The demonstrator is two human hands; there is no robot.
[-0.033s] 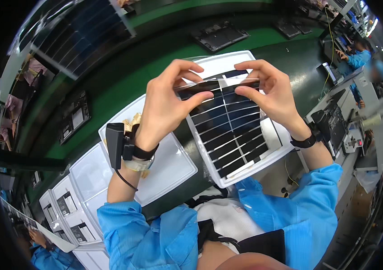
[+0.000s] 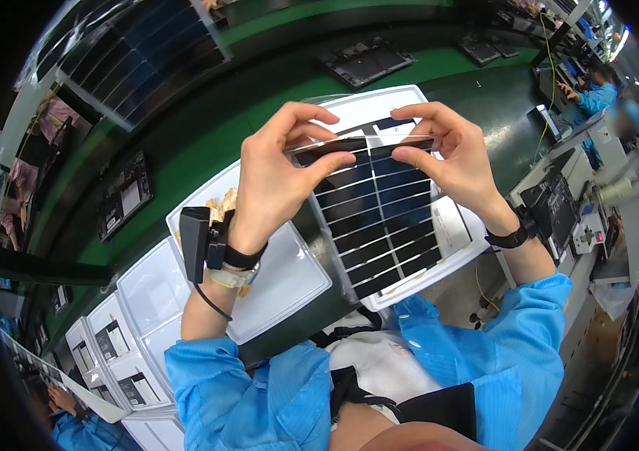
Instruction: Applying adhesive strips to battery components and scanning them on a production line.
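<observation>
Both my hands pinch the far edge of a clear sheet with rows of black strips [image 2: 376, 207], split by pale lines into two columns. My left hand [image 2: 271, 169] grips it near the far left corner, thumb on the near side. Near the far right corner, my right hand [image 2: 455, 161] does the same; its other fingers curl behind the clear edge. The sheet tilts above a white tray [image 2: 402, 96], covering much of it. Under the sheet's right side, a white piece [image 2: 451, 225] shows in the tray. Whether the sheet's near edge touches the tray, I cannot tell.
White trays [image 2: 282, 282] lie to the left, some farther ones holding black-and-white flat pieces [image 2: 137, 387]. Open dark device casings [image 2: 368, 62] rest on the green bench [image 2: 259, 98]. Another striped clear sheet [image 2: 146, 56] is at upper left. Co-workers in blue [image 2: 601, 98] work nearby.
The striped sheet has shifted slightly, its near edge moving farther from me and to the left, baring more of the tray's near rim. Both hands keep their pinch and have barely moved.
</observation>
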